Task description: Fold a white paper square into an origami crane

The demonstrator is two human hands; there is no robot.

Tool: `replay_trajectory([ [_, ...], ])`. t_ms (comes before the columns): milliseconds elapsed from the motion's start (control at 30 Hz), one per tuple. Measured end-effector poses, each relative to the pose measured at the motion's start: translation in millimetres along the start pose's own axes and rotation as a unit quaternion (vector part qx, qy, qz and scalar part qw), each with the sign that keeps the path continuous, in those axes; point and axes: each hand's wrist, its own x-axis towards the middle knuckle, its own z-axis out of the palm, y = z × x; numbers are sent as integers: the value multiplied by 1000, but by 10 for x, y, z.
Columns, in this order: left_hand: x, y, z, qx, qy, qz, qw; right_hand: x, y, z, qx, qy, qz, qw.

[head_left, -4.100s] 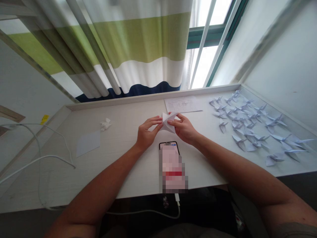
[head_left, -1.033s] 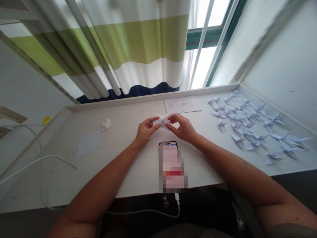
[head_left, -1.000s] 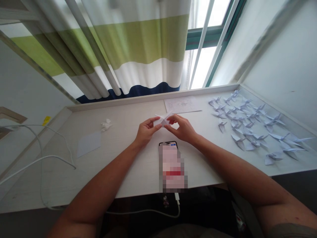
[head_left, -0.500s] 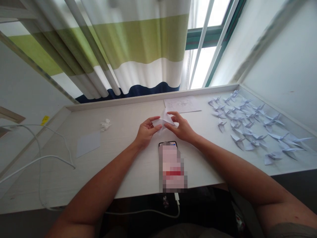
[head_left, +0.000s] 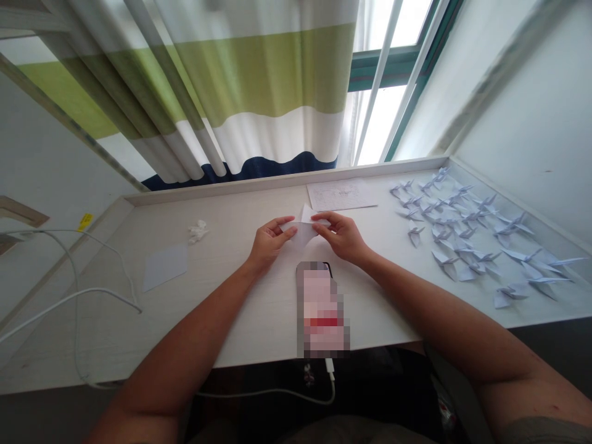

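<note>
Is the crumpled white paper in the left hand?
No, the crumpled white paper lies on the pale desk, apart from the left hand, which holds folded white paper.

Counts: 2 hands (head_left: 305,237), 1 folded paper sheet (head_left: 301,233), 1 phone (head_left: 321,308), 1 blank paper sheet (head_left: 165,267), 1 written sheet (head_left: 341,195), 1 crumpled paper wad (head_left: 197,232), roughly 30 origami cranes (head_left: 415,233), overlapping, so exact count unclear.

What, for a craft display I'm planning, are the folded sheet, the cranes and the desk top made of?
The folded sheet looks like thin matte white paper, sharply creased. The origami cranes seem similar paper, faintly bluish. The desk top looks like pale laminate, with grain streaks; veneer is possible.
</note>
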Motion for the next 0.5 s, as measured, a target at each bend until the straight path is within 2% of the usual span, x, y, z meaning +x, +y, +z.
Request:
replay_trajectory([
  [167,-19,-1,7,64,-11,24,998,9,41,7,56,0,47,997],
  [333,16,-34,-21,148,30,128,980,20,33,8,132,13,75,988],
  [500,-5,-22,-19,174,-12,143,974,18,-40,12,189,7,88,978],
])
